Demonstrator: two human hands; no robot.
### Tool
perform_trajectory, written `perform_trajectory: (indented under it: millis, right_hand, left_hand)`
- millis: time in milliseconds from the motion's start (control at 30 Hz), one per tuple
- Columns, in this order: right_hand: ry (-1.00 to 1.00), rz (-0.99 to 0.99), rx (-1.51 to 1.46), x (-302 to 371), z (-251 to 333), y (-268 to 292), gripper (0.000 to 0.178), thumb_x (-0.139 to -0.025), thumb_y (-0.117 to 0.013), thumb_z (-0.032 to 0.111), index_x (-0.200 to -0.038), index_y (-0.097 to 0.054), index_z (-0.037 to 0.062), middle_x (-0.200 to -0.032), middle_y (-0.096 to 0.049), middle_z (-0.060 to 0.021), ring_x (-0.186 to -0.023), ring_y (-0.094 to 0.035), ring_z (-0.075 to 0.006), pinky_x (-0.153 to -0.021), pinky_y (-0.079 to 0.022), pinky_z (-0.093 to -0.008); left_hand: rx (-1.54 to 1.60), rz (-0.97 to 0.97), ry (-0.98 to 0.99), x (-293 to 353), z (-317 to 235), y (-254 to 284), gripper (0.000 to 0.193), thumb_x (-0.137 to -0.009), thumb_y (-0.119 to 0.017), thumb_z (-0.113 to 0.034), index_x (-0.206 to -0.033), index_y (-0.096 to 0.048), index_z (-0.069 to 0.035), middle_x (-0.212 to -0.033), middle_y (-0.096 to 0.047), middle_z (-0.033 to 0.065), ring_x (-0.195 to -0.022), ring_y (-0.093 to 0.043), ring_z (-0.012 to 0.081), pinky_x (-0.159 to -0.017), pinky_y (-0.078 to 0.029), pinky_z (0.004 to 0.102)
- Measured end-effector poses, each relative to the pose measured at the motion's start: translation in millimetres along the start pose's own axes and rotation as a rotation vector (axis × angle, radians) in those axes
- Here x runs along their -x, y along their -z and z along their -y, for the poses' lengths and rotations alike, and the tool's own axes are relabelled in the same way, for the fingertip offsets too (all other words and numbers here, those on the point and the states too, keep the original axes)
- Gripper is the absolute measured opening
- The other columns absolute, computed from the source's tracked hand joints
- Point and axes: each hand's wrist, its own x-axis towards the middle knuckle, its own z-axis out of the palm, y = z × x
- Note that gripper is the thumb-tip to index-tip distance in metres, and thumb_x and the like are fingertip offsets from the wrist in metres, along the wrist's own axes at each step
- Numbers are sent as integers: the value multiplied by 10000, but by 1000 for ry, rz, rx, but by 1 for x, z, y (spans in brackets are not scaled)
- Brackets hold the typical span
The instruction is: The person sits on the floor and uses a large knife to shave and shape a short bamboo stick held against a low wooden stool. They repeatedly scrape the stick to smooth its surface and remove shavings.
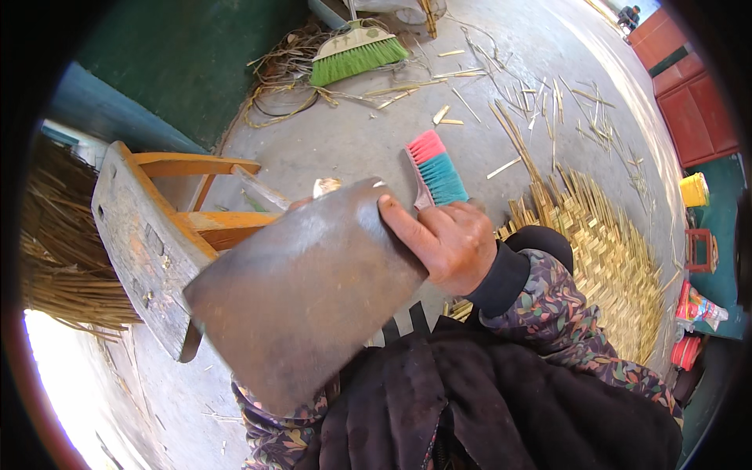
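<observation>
A broad, rectangular dark metal blade [313, 286], like a cleaver's, tilts across the middle in front of my body. My right hand [450, 243] is closed on its upper right edge, with one finger lying along the face. Most of my left hand [300, 203] is hidden behind the blade; only a bit of skin shows at its top edge, beside a small pale piece [326, 186] I cannot make out. A brush [437, 168] with pink and teal bristles appears just beyond my right hand; whether the hand touches it, I cannot tell.
A worn wooden bench [153, 243] stands at left, near bundled stalks [66, 243]. A woven split-cane mat [615, 266] lies at right. A green broom [358, 59] and loose strips [548, 102] are farther off. A yellow pail [694, 189] sits by the right wall.
</observation>
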Motion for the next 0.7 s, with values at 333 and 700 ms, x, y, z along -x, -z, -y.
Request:
perform_trajectory:
  millis: [333,700]
  right_hand:
    - [-140,59,207,0,-28,-20,451,-774,-566,126,-1225,-575,140,-621,-511,-59,-526,-566,-222,-470,-432,-359]
    - [-248,-44,6,-11,-21,11,345,-788,-616,169,-1126,-630,103,-703,-598,-111,-574,-587,-296,-496,-449,-404]
  left_hand:
    - [-312,-62,-197,-30,-40,-79,182,-954,-546,-239,-979,-526,-60,-771,-538,-2,-525,-460,60,-460,-358,196]
    - [-452,54,-105,-37,-40,-121,391,-986,-441,-323,-1237,-467,-24,-818,-560,31,-690,-561,106,-625,-466,199]
